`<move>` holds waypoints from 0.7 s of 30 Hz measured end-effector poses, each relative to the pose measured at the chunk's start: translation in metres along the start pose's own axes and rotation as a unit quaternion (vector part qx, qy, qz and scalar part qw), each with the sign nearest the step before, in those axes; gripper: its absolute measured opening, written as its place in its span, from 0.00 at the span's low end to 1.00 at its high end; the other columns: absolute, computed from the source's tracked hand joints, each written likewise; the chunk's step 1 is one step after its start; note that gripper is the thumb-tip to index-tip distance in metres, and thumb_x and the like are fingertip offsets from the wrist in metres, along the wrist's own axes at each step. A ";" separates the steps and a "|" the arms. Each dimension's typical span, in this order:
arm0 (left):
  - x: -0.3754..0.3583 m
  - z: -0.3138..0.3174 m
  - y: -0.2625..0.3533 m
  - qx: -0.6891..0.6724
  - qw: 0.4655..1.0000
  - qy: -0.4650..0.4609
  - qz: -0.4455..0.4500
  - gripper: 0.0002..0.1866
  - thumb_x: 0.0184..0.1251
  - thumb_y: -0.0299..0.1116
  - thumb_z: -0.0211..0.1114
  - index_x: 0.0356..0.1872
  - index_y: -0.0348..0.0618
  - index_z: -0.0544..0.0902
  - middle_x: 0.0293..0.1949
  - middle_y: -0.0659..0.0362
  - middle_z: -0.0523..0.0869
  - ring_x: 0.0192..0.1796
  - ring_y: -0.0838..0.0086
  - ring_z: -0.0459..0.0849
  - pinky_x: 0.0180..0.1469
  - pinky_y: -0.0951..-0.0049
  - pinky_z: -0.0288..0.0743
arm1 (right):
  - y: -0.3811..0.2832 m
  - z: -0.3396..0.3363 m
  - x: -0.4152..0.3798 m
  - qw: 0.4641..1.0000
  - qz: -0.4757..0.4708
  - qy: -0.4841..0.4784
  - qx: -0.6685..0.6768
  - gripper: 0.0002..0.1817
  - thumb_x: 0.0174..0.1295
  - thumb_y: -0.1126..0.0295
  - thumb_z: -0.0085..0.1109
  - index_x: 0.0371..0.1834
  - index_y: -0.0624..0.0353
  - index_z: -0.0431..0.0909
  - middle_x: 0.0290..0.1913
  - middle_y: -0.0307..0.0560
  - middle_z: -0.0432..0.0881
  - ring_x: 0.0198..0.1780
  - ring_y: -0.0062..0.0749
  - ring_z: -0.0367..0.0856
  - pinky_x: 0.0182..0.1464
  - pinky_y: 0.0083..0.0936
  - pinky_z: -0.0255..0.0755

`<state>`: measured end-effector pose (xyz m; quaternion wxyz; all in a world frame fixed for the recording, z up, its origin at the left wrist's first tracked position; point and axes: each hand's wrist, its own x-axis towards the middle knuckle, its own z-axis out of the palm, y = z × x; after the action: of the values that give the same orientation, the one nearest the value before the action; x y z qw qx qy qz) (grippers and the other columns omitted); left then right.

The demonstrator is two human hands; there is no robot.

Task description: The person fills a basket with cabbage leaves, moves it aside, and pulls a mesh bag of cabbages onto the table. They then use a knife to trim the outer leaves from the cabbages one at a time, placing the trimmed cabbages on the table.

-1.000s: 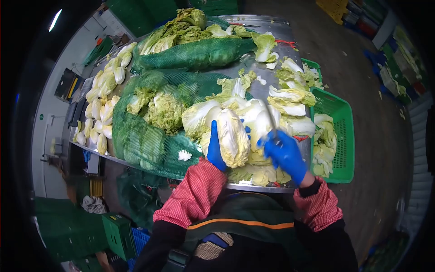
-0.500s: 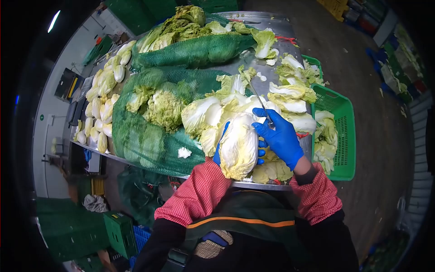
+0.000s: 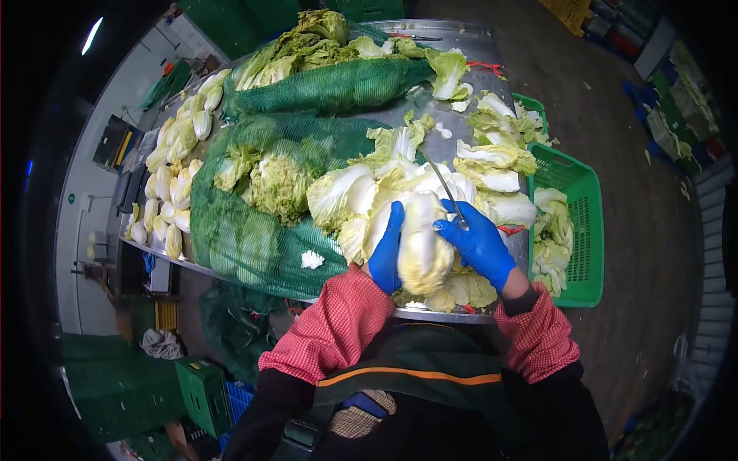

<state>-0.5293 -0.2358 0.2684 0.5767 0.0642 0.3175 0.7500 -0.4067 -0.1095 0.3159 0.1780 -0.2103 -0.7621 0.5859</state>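
Note:
A trimmed napa cabbage (image 3: 426, 250), pale and slightly blurred, is upright between my two blue-gloved hands at the table's near edge. My left hand (image 3: 387, 252) cups its left side, thumb pointing up along it. In my right hand (image 3: 482, 242) is a knife (image 3: 441, 180), its thin blade pointing up and left past the cabbage. The fingers of that hand are also close against the cabbage's right side; whether they press on it is hard to see. Loose outer cabbage leaves (image 3: 344, 197) lie behind and left of the cabbage.
Green mesh sacks (image 3: 338, 86) with cabbages cover the table's left and back. Rows of trimmed cabbages (image 3: 178, 142) line the far left. On the right, a green crate (image 3: 586, 230) holds discarded leaves. More leaves (image 3: 492, 165) lie along the table's right edge.
The cabbage has turned in my hands, showing a smoother, whiter side. My left hand has shifted from behind it onto its left side. The knife has dipped slightly rightward.

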 end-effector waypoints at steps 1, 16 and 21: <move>0.000 -0.001 -0.002 0.005 1.000 0.021 0.005 0.36 0.73 0.61 0.41 0.68 0.42 0.64 0.60 0.53 0.74 0.60 0.64 0.75 0.67 0.66 0.65 | 0.005 -0.002 -0.002 0.996 0.056 -0.018 0.066 0.26 0.63 0.51 0.60 0.54 0.60 0.74 0.30 0.41 0.78 0.25 0.24 0.76 0.29 0.22 0.72; -0.035 0.012 0.007 0.237 0.961 0.026 0.142 0.44 0.62 0.43 0.66 0.74 0.42 0.50 0.68 0.55 0.66 0.68 0.66 0.67 0.66 0.63 0.65 | 0.016 0.025 0.004 0.957 0.098 -0.044 0.268 0.22 0.66 0.66 0.57 0.60 0.64 0.70 0.50 0.42 0.78 0.48 0.22 0.76 0.52 0.22 0.72; -0.107 -0.022 0.062 0.100 0.979 0.119 0.133 0.39 0.62 0.40 0.66 0.70 0.38 0.57 0.63 0.51 0.72 0.62 0.63 0.75 0.64 0.62 0.70 | -0.012 0.067 0.022 0.967 0.136 -0.146 0.156 0.21 0.68 0.63 0.54 0.62 0.57 0.71 0.33 0.36 0.77 0.22 0.12 0.68 0.20 0.13 0.65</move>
<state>-0.5562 -0.3497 0.3141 0.4210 0.0737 0.4455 0.7867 -0.4613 -0.1555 0.3113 0.0138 -0.1934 -0.6430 0.7409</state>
